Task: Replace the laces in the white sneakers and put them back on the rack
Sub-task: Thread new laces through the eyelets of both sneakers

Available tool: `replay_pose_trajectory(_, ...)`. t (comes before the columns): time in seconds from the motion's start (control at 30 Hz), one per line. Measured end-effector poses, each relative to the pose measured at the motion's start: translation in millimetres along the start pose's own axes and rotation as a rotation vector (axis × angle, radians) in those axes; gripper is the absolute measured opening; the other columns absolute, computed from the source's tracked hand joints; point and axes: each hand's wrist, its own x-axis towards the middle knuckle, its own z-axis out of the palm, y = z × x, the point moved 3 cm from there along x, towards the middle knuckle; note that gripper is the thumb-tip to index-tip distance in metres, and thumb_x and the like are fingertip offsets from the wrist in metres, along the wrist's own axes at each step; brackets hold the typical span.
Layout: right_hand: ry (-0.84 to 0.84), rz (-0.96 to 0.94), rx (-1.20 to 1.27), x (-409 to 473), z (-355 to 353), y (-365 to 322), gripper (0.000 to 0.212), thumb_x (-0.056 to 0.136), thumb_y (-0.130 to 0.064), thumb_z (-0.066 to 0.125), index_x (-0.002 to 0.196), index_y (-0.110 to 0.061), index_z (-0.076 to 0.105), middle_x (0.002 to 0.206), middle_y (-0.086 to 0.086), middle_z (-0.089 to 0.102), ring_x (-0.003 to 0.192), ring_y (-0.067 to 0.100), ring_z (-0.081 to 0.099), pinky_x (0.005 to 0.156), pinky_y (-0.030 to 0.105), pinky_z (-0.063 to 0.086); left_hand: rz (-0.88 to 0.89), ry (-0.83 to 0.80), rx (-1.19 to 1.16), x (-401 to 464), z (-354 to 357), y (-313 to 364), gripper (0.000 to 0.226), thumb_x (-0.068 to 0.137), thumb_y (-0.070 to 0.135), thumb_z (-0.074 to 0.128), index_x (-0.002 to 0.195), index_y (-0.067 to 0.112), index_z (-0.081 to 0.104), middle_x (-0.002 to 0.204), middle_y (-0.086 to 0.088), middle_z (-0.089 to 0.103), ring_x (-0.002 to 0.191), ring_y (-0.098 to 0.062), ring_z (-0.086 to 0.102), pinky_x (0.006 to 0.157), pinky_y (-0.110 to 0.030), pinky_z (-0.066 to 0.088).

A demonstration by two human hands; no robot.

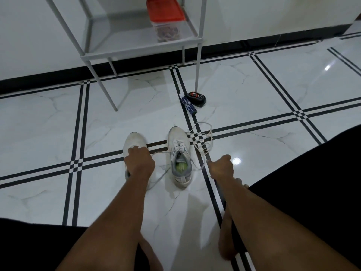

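Two white sneakers stand on the tiled floor, toes pointing away from me. My left hand (139, 160) grips the top of the left sneaker (134, 140) over its lace area. The right sneaker (179, 151) is laced near the toe and its opening shows a green insole. A loose white lace (203, 137) lies in loops on the floor beside the right sneaker. My right hand (222, 166) pinches a lace end that runs toward the right sneaker. The white metal rack (140, 49) stands behind the shoes against the wall.
A clear box with a red lid (165, 18) sits on the rack's lower shelf. A black shoe polish tin (196, 97) and a dark blue tube (188, 105) lie on the floor by the rack's leg. My bare feet and dark-clothed knees frame the bottom.
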Motion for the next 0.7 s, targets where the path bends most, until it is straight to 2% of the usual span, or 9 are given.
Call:
replay_pose_trajectory(0.07,0.012,-0.24,-0.038,-10,4,-16,0.067,0.094,-0.037,0.073,0.149,-0.013,0.044,0.146,0.012,0.053,0.123,0.036,0.065,0.101,0.043,0.054,0.189,-0.005,0.044,-2,6,18,0.048,0.092,0.027,0.063,0.137,0.016,0.053,0.142,-0.01,0.05,0.131,-0.032,0.046,0.099,-0.046,0.047)
replay_pose_trajectory(0.17,-0.168,-0.481,-0.078,-18,25,-44,0.055,0.101,-0.035,0.064,0.153,-0.02,0.049,0.152,0.004,0.054,0.136,0.027,0.056,0.112,0.039,0.044,0.358,-0.215,-0.248,-5,14,47,0.061,0.093,0.024,0.062,0.152,0.025,0.046,0.157,-0.005,0.045,0.141,-0.033,0.041,0.112,-0.048,0.041)
replay_pose_trajectory(0.23,-0.31,-0.514,-0.155,-21,39,-53,0.049,0.104,-0.028,0.061,0.151,-0.018,0.054,0.15,0.004,0.06,0.137,0.025,0.057,0.108,0.03,0.042,0.373,-0.33,-0.33,-8,19,62,0.073,0.09,0.022,0.068,0.158,0.026,0.039,0.159,-0.01,0.045,0.144,-0.036,0.042,0.115,-0.048,0.041)
replay_pose_trajectory(0.33,-0.299,-0.57,-0.259,-25,46,-52,0.032,0.1,-0.013,0.061,0.13,-0.012,0.07,0.128,0.007,0.072,0.119,0.026,0.065,0.094,0.028,0.046,0.358,-0.43,-0.323,-8,31,69,0.087,0.089,0.019,0.07,0.164,0.027,0.026,0.16,-0.016,0.043,0.143,-0.04,0.042,0.114,-0.047,0.041)
replay_pose_trajectory(0.37,-0.274,-0.581,-0.26,-25,47,-50,0.026,0.097,-0.011,0.063,0.12,-0.011,0.074,0.12,0.007,0.074,0.113,0.026,0.067,0.092,0.03,0.049,0.359,-0.42,-0.282,-5,34,67,0.083,0.09,0.023,0.067,0.163,0.028,0.028,0.159,-0.015,0.043,0.142,-0.04,0.043,0.114,-0.049,0.042)
replay_pose_trajectory(0.43,-0.257,-0.566,-0.235,-21,46,-44,0.014,0.092,-0.012,0.068,0.101,-0.013,0.077,0.104,0.004,0.075,0.101,0.024,0.069,0.085,0.032,0.053,0.361,-0.372,-0.231,2,39,64,0.064,0.091,0.031,0.062,0.152,0.026,0.044,0.148,-0.015,0.053,0.132,-0.039,0.051,0.108,-0.051,0.047)
replay_pose_trajectory(0.53,-0.277,-0.549,-0.219,-18,46,-40,0.01,0.089,-0.014,0.068,0.082,-0.02,0.072,0.086,-0.004,0.071,0.085,0.017,0.068,0.074,0.029,0.049,0.311,-0.271,-0.261,5,37,58,0.03,0.094,0.037,0.055,0.113,0.019,0.067,0.123,-0.012,0.065,0.113,-0.034,0.06,0.096,-0.049,0.054)
replay_pose_trajectory(0.6,-0.28,-0.557,-0.214,-18,45,-41,0.012,0.089,-0.016,0.067,0.079,-0.022,0.069,0.082,-0.008,0.069,0.082,0.014,0.067,0.072,0.029,0.05,0.284,-0.242,-0.36,0,34,55,0.018,0.089,0.038,0.057,0.094,0.024,0.066,0.114,-0.009,0.066,0.108,-0.033,0.063,0.093,-0.048,0.055)
replay_pose_trajectory(0.7,-0.269,-0.54,-0.17,-16,43,-44,0.009,0.087,-0.023,0.064,0.081,-0.026,0.069,0.083,-0.012,0.072,0.082,0.01,0.069,0.076,0.032,0.057,0.235,-0.253,-0.503,-2,38,54,0.008,0.094,0.029,0.065,0.094,0.021,0.066,0.109,-0.005,0.069,0.102,-0.029,0.064,0.089,-0.041,0.054)
